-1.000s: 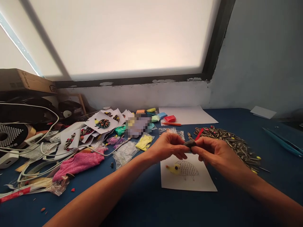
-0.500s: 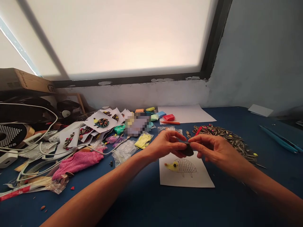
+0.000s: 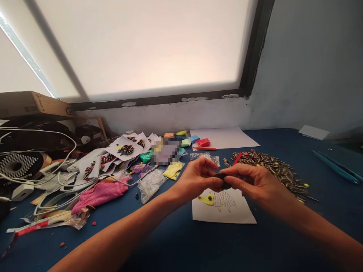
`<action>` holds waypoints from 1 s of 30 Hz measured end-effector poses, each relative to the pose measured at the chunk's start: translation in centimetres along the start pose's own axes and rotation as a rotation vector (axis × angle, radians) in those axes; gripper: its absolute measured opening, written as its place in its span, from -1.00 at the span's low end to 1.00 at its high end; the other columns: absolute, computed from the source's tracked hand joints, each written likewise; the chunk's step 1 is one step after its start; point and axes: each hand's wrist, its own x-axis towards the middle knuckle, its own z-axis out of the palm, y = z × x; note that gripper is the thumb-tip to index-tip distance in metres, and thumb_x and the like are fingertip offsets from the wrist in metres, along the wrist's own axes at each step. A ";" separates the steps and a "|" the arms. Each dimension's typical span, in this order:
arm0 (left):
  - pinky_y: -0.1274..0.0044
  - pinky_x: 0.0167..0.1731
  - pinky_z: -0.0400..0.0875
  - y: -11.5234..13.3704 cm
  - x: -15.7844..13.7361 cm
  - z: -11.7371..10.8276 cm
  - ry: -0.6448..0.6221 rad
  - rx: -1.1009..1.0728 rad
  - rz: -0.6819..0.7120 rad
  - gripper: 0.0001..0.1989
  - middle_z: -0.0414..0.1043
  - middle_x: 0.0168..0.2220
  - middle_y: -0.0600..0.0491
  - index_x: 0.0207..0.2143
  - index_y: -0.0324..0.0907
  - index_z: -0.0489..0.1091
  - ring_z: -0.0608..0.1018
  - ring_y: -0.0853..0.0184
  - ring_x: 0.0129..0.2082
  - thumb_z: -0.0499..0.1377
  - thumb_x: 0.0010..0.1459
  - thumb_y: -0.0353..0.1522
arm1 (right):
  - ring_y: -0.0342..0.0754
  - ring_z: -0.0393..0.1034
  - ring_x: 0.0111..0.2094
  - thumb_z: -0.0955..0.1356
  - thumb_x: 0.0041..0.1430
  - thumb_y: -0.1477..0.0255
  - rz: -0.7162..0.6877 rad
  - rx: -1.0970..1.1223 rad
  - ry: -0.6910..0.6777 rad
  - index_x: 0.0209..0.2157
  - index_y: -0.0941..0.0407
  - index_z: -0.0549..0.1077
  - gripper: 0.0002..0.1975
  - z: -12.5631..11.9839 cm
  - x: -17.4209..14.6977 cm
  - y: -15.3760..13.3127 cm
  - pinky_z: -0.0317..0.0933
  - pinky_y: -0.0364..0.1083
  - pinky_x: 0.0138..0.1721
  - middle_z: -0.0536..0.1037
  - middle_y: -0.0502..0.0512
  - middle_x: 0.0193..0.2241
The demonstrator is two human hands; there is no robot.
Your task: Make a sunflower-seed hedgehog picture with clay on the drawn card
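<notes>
Far left, a cardboard box point(image 3: 53, 104) sat behind a tangle of white cable point(image 3: 72, 143) and a white charger point(image 3: 22, 191). Pink cloth point(image 3: 100, 195) lay right of the charger on the blue bench point(image 3: 170, 241). Behind the cloth, overlapping white cards point(image 3: 112, 141) carried dark seed figures with coloured bits. Next came a crumpled clear bag point(image 3: 151, 183), then a yellow packet point(image 3: 173, 170). Farther back, a red packet point(image 3: 203, 142) lay at the near edge of a large white sheet point(image 3: 227, 136), an orange-red stick point(image 3: 204, 148) just in front of it.

Left hand point(image 3: 195, 175): fingers closed, pinching a dark lump point(image 3: 226, 182) from its left side. Lump was up off the bench, between the two hands, seen over the far part of the drawing sheet point(image 3: 224, 218). Sheet showed a hedgehog outline with a yellow head and dark eye. Right hand point(image 3: 252, 180): thumb and fingers closed on the lump's other side. Behind that hand, striped seeds point(image 3: 273, 166) lay heaped, a red strip point(image 3: 237, 158) at the left end. Far right: blue tweezers point(image 3: 336, 166), well apart from the hands.
</notes>
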 end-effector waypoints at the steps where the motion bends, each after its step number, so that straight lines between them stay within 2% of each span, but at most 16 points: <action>1: 0.50 -0.39 0.48 0.0 -0.2 -0.1 0.020 0.010 0.001 -0.58 0.52 -0.47 0.03 -0.25 -0.27 0.30 0.60 0.31 -0.46 0.44 -0.10 -0.41 | -0.09 0.35 -0.46 0.37 0.17 0.13 0.000 0.002 -0.005 -0.19 0.04 0.61 -0.67 0.1 -0.1 0.0 0.22 -0.12 -0.48 0.59 0.05 -0.39; 6: 0.47 -0.33 0.50 -0.2 -0.6 -0.3 -0.003 0.008 -0.055 -0.59 0.55 -0.42 -0.03 -0.31 -0.31 0.40 0.61 0.31 -0.44 0.48 -0.16 -0.34 | -0.08 0.38 -0.46 0.38 0.15 0.15 -0.015 -0.008 0.016 -0.27 0.03 0.64 -0.71 0.6 -0.4 0.0 0.25 -0.11 -0.46 0.59 0.06 -0.43; 11: 0.48 -0.28 0.51 -0.1 -0.3 -0.3 -0.047 0.020 -0.113 -0.56 0.58 -0.36 -0.07 -0.22 -0.33 0.49 0.62 0.31 -0.38 0.47 -0.14 -0.30 | -0.01 0.42 -0.38 0.36 0.17 0.14 -0.053 -0.109 0.047 -0.36 0.01 0.65 -0.71 0.5 -0.5 0.1 0.27 -0.08 -0.36 0.58 0.07 -0.42; 13: 0.49 -0.29 0.51 -0.1 -0.2 -0.3 -0.053 0.033 -0.096 -0.56 0.58 -0.37 -0.07 -0.20 -0.33 0.50 0.62 0.31 -0.39 0.46 -0.11 -0.28 | -0.02 0.41 -0.38 0.35 0.18 0.14 -0.035 -0.119 0.039 -0.34 0.02 0.63 -0.71 0.5 -0.4 0.2 0.27 -0.08 -0.35 0.56 0.06 -0.43; 16: 0.49 -0.35 0.52 -0.1 -0.2 -0.4 -0.033 0.083 -0.027 -0.61 0.56 -0.42 -0.06 -0.25 -0.34 0.49 0.62 0.29 -0.41 0.42 -0.04 -0.23 | -0.07 0.33 -0.49 0.35 0.16 0.13 0.065 -0.082 0.036 -0.24 0.03 0.57 -0.70 0.6 -0.4 0.5 0.25 -0.09 -0.45 0.49 0.01 -0.50; 20: 0.53 -0.40 0.51 -0.2 -0.2 -0.3 0.000 0.106 -0.009 -0.67 0.53 -0.47 -0.02 -0.35 -0.33 0.47 0.60 0.33 -0.47 0.37 0.03 -0.21 | -0.11 0.24 -0.53 0.33 0.17 0.10 0.095 -0.064 -0.002 -0.36 0.04 0.51 -0.70 0.9 -0.3 0.8 0.21 -0.11 -0.49 0.42 -0.02 -0.53; 22: 0.52 -0.40 0.51 -0.3 -0.2 -0.2 0.011 0.090 -0.032 -0.65 0.53 -0.41 -0.02 -0.26 -0.31 0.46 0.60 0.34 -0.46 0.39 0.00 -0.23 | -0.12 0.21 -0.54 0.32 0.19 0.11 0.068 -0.078 0.013 -0.40 0.04 0.50 -0.70 1.0 -0.3 0.9 0.18 -0.12 -0.49 0.40 -0.02 -0.55; 25: 0.57 -0.44 0.48 -0.4 -0.2 -0.1 0.028 0.112 -0.063 -0.50 0.54 -0.30 -0.01 -0.14 -0.25 0.43 0.60 0.36 -0.46 0.47 -0.15 -0.32 | -0.13 0.19 -0.56 0.32 0.19 0.11 0.056 -0.046 0.080 -0.40 0.04 0.49 -0.69 0.9 -0.2 1.1 0.13 -0.13 -0.53 0.37 -0.03 -0.58; 30: 0.60 -0.50 0.45 -0.2 -0.4 -0.2 -0.088 0.122 -0.077 -0.74 0.48 -0.55 0.04 -0.38 -0.30 0.41 0.56 0.38 -0.54 0.36 0.01 -0.28 | -0.15 0.19 -0.56 0.35 0.16 0.07 0.059 -0.015 0.105 -0.38 0.05 0.52 -0.67 0.5 -0.3 1.0 0.13 -0.14 -0.55 0.38 -0.04 -0.56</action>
